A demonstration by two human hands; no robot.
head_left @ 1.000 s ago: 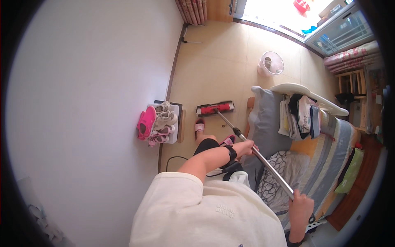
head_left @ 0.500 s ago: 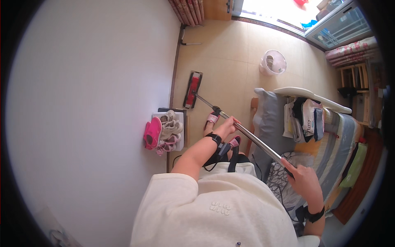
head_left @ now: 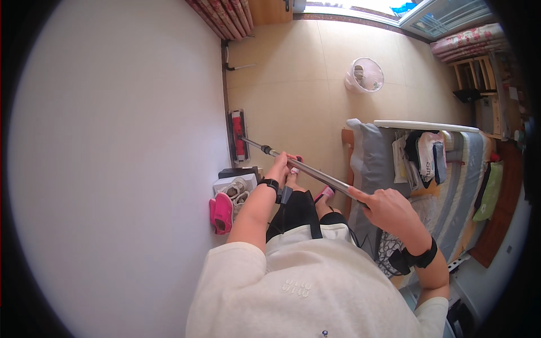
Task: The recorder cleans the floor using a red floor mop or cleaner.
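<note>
A flat mop with a metal pole (head_left: pixel 322 178) runs slantwise from my right side down to the floor at the left. Its red and black mop head (head_left: pixel 239 135) lies along the foot of the white wall. My left hand (head_left: pixel 280 165) is wrapped round the pole partway down. Higher up, at the pole's end, my right hand (head_left: pixel 389 209) grips it with the index finger stretched along the shaft. Just below the mop head stand a white box (head_left: pixel 225 183) with pale sneakers and a pair of pink shoes (head_left: pixel 222 213), close to my left forearm.
A clear waste bin (head_left: pixel 365 75) stands on the tiled floor ahead. To the right is a bed with a grey cover (head_left: pixel 369 155), clothes on hangers (head_left: pixel 420 160) and a white rail (head_left: pixel 427 125). A curtain (head_left: pixel 225 17) hangs at the far left, by a thin bent bar (head_left: pixel 241 67).
The mop head has moved left and slightly nearer, up against the wall. Both hands have shifted left with the pole, and my view has turned a little.
</note>
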